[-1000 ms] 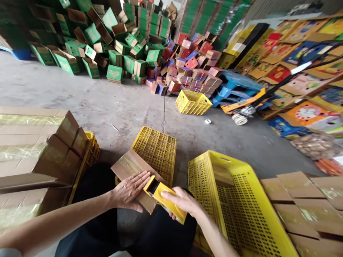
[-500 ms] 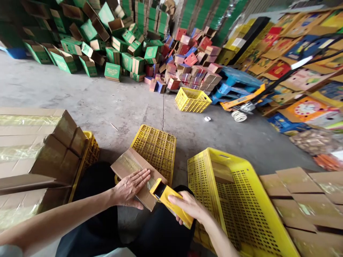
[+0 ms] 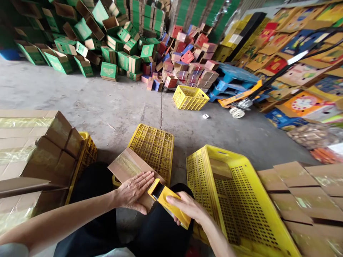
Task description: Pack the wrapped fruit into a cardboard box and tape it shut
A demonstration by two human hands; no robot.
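Note:
My left hand lies flat with its fingers stretched out on a brown cardboard box. A strip of clear tape runs along the top of this box. It rests tilted over my lap and against an upturned yellow crate. My right hand is wrapped round a yellow tape dispenser. The dispenser's head is at the near right end of the box, close to my left fingertips. Whether tape runs from it to the box I cannot tell.
On my right stands a yellow crate with a flat carton inside. Taped cartons lie beyond it; more cartons are stacked at left. Further off are a small yellow crate, a pallet jack and piled green boxes.
My left hand has slid slightly toward the near right end of the box, closer to the dispenser. The view has shifted a little. My right hand keeps its grip.

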